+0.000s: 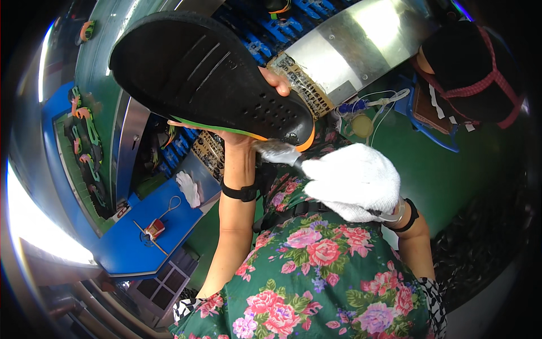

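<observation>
Grasping a black, moulded shoe insole (186, 85) with a green-and-orange edge in the bare left hand (232, 138), by both long sides near the middle. Raised beyond a green, rose-printed fabric garment (322, 254), broad end far left, pitted narrow end near right. Gripping a short tool (282, 153) with dark handle and blurred grey head in the right hand (355, 181), gloved in white knit; close to the orange edge, contact impossible to tell. Probably light, springy, slightly slick on the black face, hardly fragile. Best held by the long sides, clear of the narrow end.
</observation>
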A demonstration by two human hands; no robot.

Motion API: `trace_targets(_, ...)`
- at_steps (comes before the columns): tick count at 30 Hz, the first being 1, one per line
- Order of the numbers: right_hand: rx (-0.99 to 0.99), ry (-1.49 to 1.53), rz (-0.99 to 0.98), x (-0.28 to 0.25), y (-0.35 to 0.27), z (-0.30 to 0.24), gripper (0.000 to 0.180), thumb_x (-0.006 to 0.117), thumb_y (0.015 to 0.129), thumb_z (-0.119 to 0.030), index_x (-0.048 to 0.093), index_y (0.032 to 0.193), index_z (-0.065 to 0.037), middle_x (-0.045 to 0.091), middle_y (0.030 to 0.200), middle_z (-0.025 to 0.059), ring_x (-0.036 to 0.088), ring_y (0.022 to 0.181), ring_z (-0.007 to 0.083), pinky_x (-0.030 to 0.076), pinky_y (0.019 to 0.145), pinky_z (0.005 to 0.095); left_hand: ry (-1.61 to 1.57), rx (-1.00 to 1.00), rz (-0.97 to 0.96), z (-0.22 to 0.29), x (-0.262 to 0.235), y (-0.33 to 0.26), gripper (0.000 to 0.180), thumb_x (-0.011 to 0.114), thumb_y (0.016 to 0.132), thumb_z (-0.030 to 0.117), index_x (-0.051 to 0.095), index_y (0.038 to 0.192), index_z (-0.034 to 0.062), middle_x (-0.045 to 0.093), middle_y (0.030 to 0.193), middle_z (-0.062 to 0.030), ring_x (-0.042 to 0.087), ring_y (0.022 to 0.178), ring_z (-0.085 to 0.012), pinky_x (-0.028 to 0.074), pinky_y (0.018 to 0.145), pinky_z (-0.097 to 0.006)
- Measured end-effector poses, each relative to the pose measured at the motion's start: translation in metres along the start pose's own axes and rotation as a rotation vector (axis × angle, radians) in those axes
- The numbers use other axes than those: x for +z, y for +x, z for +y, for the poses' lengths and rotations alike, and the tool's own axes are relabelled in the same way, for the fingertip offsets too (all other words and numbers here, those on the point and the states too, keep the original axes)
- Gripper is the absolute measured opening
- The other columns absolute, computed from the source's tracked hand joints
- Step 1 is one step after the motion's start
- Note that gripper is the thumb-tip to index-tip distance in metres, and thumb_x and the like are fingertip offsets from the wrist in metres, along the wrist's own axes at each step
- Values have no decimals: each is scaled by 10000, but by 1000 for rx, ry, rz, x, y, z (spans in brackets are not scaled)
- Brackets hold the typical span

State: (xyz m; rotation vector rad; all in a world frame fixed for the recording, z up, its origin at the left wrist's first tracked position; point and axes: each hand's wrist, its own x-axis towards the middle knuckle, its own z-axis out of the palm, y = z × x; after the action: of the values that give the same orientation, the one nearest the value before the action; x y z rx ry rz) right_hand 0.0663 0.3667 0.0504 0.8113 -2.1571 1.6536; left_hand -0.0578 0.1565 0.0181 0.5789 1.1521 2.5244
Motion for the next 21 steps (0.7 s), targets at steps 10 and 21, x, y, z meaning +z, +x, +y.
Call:
trace_targets(10, -33, 6, -36, -1, 1, 0, 273, 791, 790, -64, 783, 1049, -148, 760, 1105, 74, 717, 930, 227, 578, 811, 341, 47, 8, 30, -4, 8, 1, 962, 581, 804, 826, 616, 1054, -102, 635, 970, -166, 651, 909, -275, 465, 821, -424)
trace_targets(21, -5, 17, -24, -1, 1, 0, 280, 759, 795, -50, 778, 1064, -125, 757, 1115, 80, 716, 953, 227, 575, 840, 344, 19, 61, 3, -8, 7, 7, 874, 614, 822, 768, 613, 1067, -71, 677, 923, -202, 656, 852, -283, 517, 845, -389)
